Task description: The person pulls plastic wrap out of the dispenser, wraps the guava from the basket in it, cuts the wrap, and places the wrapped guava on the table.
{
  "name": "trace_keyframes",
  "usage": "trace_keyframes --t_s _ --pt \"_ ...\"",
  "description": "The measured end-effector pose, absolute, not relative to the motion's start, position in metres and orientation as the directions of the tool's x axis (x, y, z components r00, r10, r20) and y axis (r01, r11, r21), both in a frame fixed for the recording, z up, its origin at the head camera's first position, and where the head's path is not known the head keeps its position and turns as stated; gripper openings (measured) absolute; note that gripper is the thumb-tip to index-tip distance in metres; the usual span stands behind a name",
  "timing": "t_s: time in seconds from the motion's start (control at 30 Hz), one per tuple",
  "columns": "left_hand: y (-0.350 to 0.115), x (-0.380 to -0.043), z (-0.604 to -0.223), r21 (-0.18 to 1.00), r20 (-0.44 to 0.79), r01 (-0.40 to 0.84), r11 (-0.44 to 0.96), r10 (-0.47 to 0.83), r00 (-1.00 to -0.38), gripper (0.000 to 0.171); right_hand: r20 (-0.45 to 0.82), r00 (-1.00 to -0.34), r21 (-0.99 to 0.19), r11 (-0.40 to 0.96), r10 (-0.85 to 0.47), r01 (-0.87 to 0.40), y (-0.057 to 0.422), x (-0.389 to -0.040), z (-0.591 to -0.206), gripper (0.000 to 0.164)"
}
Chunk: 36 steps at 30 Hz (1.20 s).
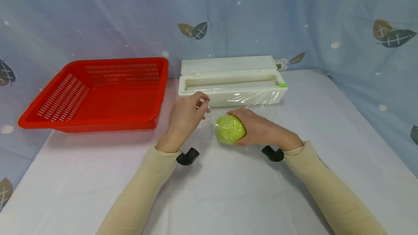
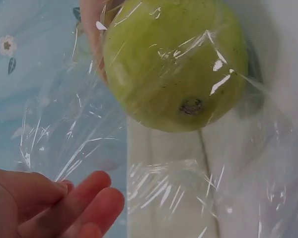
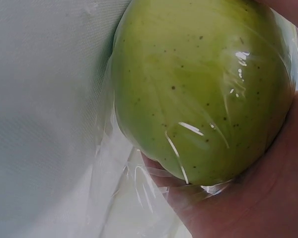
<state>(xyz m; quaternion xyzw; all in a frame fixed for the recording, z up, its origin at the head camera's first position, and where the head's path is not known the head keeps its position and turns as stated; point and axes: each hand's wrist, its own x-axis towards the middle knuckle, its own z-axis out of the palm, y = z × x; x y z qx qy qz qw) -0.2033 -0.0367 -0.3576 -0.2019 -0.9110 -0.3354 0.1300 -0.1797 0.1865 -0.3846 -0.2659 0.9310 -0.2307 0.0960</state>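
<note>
A round green fruit (image 1: 228, 130), like an apple or pear with small dark specks, sits low over the table in front of the white box. My right hand (image 1: 258, 128) grips it from the right, thumb on the near side and fingers over the far side. Clear cling film (image 2: 82, 144) wraps over the fruit, creased and shiny. At the fruit's left, my left hand (image 1: 186, 115) pinches a gathered edge of the film between thumb and fingertips. In the right wrist view, film lies tight across the speckled skin and hangs loose below.
Behind the hands stands a long white box (image 1: 228, 99), its lid (image 1: 228, 65) raised, a green tab (image 1: 282, 85) at its right corner. Film stretches from its front toward the fruit. A red slotted basket (image 1: 153, 119) is at the left. The white-covered table (image 1: 222, 198) meets a blue curtain.
</note>
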Motion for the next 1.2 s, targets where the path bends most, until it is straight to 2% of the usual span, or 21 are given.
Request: trace_keyframes --t_s 0.53,0.73,0.93,1.2 --pt "-0.006 -0.211 -0.352 0.626 0.264 0.34 0.702 0.219 -0.939 0.013 -0.06 -0.84 -0.489 0.75 -0.538 -0.445 0.185 -0.179 -0.383 0.085" --pt "0.005 -0.213 -0.356 0.694 0.224 0.317 0.646 0.225 -0.948 0.013 -0.063 -0.837 -0.498 0.744 -0.544 -0.446 0.185 -0.179 -0.383 0.086" --pt "0.008 -0.216 -0.364 0.802 0.13 0.24 0.547 0.232 -0.964 0.015 -0.045 -0.827 -0.487 0.736 -0.56 -0.471 0.186 -0.18 -0.385 0.088" --pt "0.014 -0.22 -0.376 0.831 0.087 0.222 0.51 0.274 -0.958 0.014 -0.032 -0.815 -0.463 0.732 -0.578 -0.5 0.186 -0.182 -0.385 0.093"
